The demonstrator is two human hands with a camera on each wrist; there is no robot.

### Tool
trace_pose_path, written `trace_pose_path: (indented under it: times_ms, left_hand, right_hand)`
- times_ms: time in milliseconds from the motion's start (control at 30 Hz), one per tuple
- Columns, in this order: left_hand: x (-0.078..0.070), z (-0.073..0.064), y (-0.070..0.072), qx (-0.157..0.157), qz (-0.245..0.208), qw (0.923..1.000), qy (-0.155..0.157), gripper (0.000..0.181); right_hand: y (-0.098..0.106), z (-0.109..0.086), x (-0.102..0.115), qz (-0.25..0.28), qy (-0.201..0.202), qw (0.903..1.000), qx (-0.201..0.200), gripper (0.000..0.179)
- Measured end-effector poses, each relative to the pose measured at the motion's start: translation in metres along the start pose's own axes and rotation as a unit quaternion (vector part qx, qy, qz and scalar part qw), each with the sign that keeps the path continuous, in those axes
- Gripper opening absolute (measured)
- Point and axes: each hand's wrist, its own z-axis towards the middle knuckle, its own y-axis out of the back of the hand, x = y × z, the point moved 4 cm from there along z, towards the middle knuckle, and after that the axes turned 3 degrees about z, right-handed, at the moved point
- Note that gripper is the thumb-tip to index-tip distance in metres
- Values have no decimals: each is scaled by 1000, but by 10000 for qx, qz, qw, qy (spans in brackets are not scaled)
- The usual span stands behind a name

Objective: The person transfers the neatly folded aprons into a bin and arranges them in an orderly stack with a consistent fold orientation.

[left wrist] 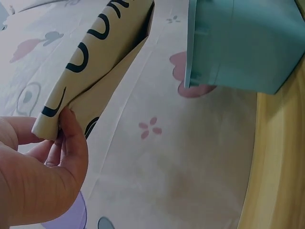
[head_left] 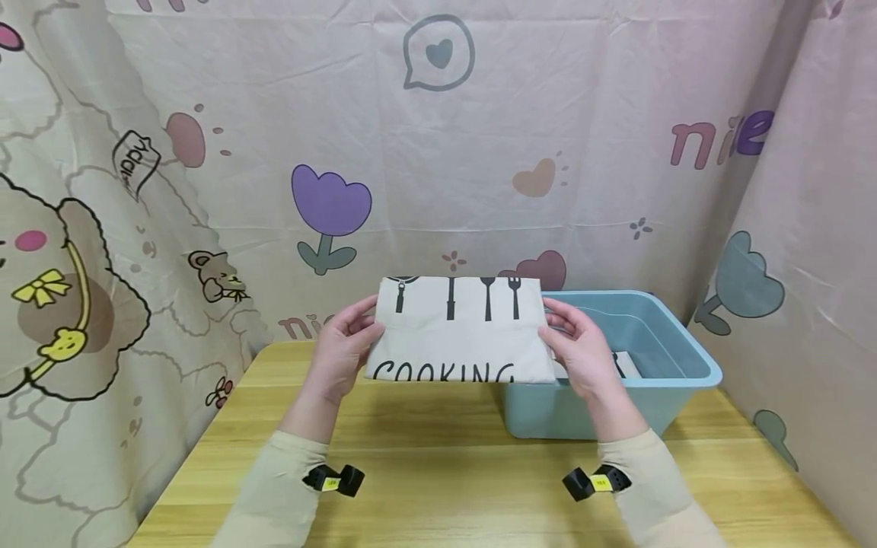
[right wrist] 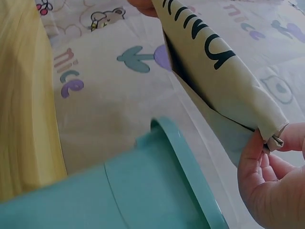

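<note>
A folded white cloth (head_left: 462,331), printed with dark kitchen utensils and the word "COOKING", is held up above the table by both hands. At its left edge, my left hand (head_left: 346,342) pinches it between thumb and fingers. My right hand (head_left: 581,346) grips the opposite edge the same way. Seen from the left wrist, the cloth (left wrist: 102,45) hangs in folded layers with a gap between them. The right wrist view shows the cloth's bunched corner (right wrist: 271,136) between thumb and fingertips.
A blue-green plastic bin (head_left: 589,411) stands on the right of the wooden table (head_left: 438,487), partly behind the right hand. Inside it lies a white piece with dark print (head_left: 626,365). A patterned curtain (head_left: 438,167) hangs behind the table and along both sides.
</note>
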Motion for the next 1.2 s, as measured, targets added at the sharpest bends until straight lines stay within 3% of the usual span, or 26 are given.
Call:
trace_pose_path:
  times_ms: [367, 700, 1067, 1200]
  left_hand:
    - [5, 9, -43, 154, -183, 9997, 59, 52]
    - [9, 17, -83, 417, -278, 9985, 196, 51]
    - [13, 26, -124, 680, -335, 9968, 272, 53]
    - [15, 29, -137, 775, -306, 9959, 352, 52]
  right_hand:
    - [41, 0, 7, -349, -76, 9986, -383, 52]
    - [80, 2, 13, -929, -107, 9918, -868, 51]
    - [117, 9, 12, -412, 21, 9924, -1164, 38]
    - [129, 10, 11, -404, -128, 9901, -1338, 37]
